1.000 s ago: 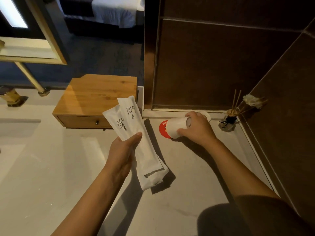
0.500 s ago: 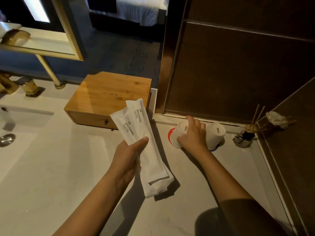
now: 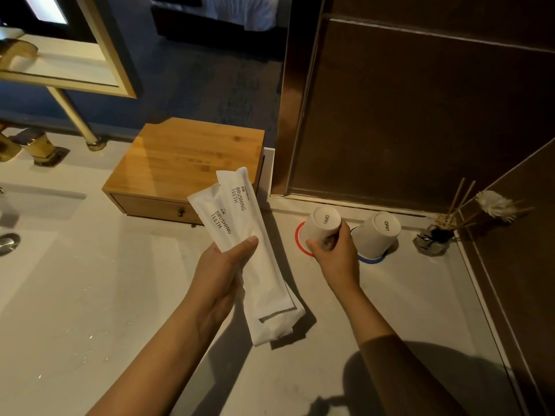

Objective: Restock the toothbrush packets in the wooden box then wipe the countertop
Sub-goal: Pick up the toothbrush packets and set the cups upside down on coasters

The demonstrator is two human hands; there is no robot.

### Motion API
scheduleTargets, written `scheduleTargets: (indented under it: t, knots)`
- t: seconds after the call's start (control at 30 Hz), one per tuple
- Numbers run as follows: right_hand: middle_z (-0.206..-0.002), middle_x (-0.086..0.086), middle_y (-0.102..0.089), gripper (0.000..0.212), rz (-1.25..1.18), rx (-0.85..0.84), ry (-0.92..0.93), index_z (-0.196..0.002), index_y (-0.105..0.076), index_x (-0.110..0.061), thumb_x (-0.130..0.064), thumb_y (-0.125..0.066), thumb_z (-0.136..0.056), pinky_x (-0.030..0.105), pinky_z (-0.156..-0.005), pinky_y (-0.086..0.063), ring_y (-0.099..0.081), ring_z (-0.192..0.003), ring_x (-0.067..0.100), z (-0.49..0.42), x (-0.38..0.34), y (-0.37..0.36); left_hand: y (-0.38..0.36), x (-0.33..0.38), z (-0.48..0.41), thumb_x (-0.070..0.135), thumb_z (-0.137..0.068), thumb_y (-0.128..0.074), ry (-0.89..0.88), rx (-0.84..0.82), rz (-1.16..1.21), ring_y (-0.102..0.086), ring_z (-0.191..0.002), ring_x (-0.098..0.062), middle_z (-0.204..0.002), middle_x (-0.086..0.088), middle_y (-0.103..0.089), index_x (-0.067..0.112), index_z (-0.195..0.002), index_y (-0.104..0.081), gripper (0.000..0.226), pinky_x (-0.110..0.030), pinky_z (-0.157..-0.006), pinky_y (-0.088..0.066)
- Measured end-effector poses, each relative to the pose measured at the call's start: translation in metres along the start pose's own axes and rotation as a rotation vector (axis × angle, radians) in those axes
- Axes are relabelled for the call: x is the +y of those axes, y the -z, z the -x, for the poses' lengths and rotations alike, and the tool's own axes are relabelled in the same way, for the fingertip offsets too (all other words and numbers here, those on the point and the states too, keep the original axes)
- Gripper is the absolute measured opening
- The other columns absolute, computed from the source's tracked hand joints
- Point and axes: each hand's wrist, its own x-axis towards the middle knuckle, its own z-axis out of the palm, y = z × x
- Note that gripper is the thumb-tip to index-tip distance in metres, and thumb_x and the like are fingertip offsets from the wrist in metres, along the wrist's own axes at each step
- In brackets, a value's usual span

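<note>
Since a second ago the right hand (image 3: 335, 253) has stood the cup (image 3: 320, 228) upside down on its red coaster; grip still closed on the cup, forearm reaching toward 1 o'clock. Judgement: side tidying, restock not started. Left hand (image 3: 220, 267) clenched on two packets (image 3: 240, 223), thumb on top, just at 5 o'clock of the shut box (image 3: 186, 157), above the tabletop (image 3: 90, 295).

Wooden box (image 3: 186, 157) drawer contents hidden, faucet (image 3: 18, 145) cut off at left edge
</note>
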Motion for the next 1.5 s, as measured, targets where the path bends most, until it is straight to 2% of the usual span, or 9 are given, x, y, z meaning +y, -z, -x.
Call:
scheduleTargets:
  t: [0.4, 0.53, 0.73, 0.9, 1.03, 1.23, 1.33, 1.4, 1.5]
  knots:
    - [-0.141, -0.001, -0.048, 0.072, 0.003, -0.012, 0.019, -0.137, -0.032, -0.030, -0.033, -0.072, -0.077, 0.051, -0.100, -0.041, -0.047, -0.129, 0.027, -0.003, 0.011, -0.003, 0.000, -0.001, 0.003, 0.018, -0.080, -0.067, 0.019, 0.029, 0.019, -0.065, -0.091, -0.025, -0.101, -0.003, -0.065, 0.027, -0.109, -0.052, 0.034, -0.045, -0.074, -0.055]
    - [-0.140, -0.001, -0.048, 0.071, -0.001, -0.038, 0.020, -0.137, -0.033, -0.031, -0.033, -0.071, -0.078, 0.053, -0.100, -0.041, -0.047, -0.128, 0.027, -0.005, 0.012, -0.002, 0.005, 0.000, 0.006, 0.018, -0.079, -0.068, 0.008, 0.043, 0.017, -0.066, -0.089, -0.025, -0.099, -0.002, -0.066, 0.031, -0.100, -0.055, 0.028, -0.044, -0.071, -0.056]
    - [-0.141, 0.000, -0.048, 0.071, -0.024, -0.079, 0.023, -0.137, -0.033, -0.031, -0.031, -0.072, -0.077, 0.057, -0.100, -0.038, -0.045, -0.130, 0.029, -0.009, 0.013, 0.002, 0.020, 0.004, 0.018, 0.019, -0.075, -0.071, -0.019, 0.079, 0.022, -0.068, -0.085, -0.024, -0.096, -0.001, -0.067, 0.035, -0.094, -0.056, 0.029, -0.036, -0.049, -0.056]
    - [-0.141, -0.001, -0.048, 0.071, -0.060, -0.095, 0.021, -0.136, -0.034, -0.032, -0.028, -0.073, -0.077, 0.057, -0.101, -0.037, -0.046, -0.130, 0.029, -0.011, 0.013, 0.002, 0.033, 0.005, 0.034, 0.017, -0.076, -0.070, -0.028, 0.130, 0.071, -0.065, -0.091, -0.027, -0.101, -0.003, -0.064, 0.035, -0.095, -0.054, 0.030, -0.046, -0.063, -0.055]
    - [-0.144, -0.002, -0.044, 0.073, -0.083, -0.120, 0.018, -0.136, -0.030, -0.036, -0.029, -0.072, -0.078, 0.059, -0.104, -0.032, -0.041, -0.133, 0.029, -0.015, 0.015, 0.001, 0.044, 0.003, 0.052, 0.014, -0.079, -0.068, -0.056, 0.159, 0.093, -0.063, -0.096, -0.029, -0.106, -0.005, -0.063, 0.030, -0.111, -0.052, 0.040, -0.052, -0.074, -0.053]
    - [-0.144, 0.000, -0.043, 0.072, -0.097, -0.147, 0.054, -0.136, -0.027, -0.036, -0.033, -0.069, -0.078, 0.058, -0.105, -0.033, -0.040, -0.133, 0.030, -0.016, 0.019, 0.000, 0.058, -0.003, 0.076, 0.013, -0.081, -0.066, -0.080, 0.243, 0.119, -0.064, -0.095, -0.029, -0.105, -0.007, -0.065, 0.022, -0.115, -0.054, 0.037, -0.052, -0.078, -0.054]
    - [-0.139, 0.003, -0.048, 0.064, -0.059, -0.101, 0.069, -0.132, -0.033, -0.031, -0.039, -0.068, -0.079, 0.055, -0.101, -0.038, -0.045, -0.128, 0.031, -0.008, 0.016, 0.004, 0.067, -0.008, 0.084, 0.012, -0.081, -0.065, -0.087, 0.266, 0.136, -0.064, -0.093, -0.028, -0.102, -0.006, -0.066, 0.022, -0.109, -0.057, 0.031, -0.046, -0.070, -0.056]
    - [-0.131, 0.007, -0.054, 0.056, 0.023, -0.013, 0.065, -0.124, -0.038, -0.025, -0.042, -0.066, -0.079, 0.054, -0.093, -0.046, -0.053, -0.119, 0.033, 0.004, 0.012, 0.008, 0.074, -0.009, 0.088, 0.012, -0.080, -0.065, -0.088, 0.282, 0.139, -0.064, -0.092, -0.027, -0.103, -0.007, -0.066, 0.020, -0.115, -0.055, 0.037, -0.041, -0.060, -0.056]
    - [-0.128, 0.015, -0.054, 0.050, 0.222, 0.177, 0.039, -0.123, -0.041, -0.017, -0.031, -0.066, -0.082, 0.055, -0.087, -0.052, -0.056, -0.111, 0.040, 0.031, 0.007, 0.009, 0.085, -0.009, 0.090, 0.011, -0.080, -0.066, -0.075, 0.293, 0.168, -0.065, -0.091, -0.027, -0.102, -0.008, -0.066, 0.017, -0.117, -0.055, 0.039, -0.037, -0.055, -0.055]
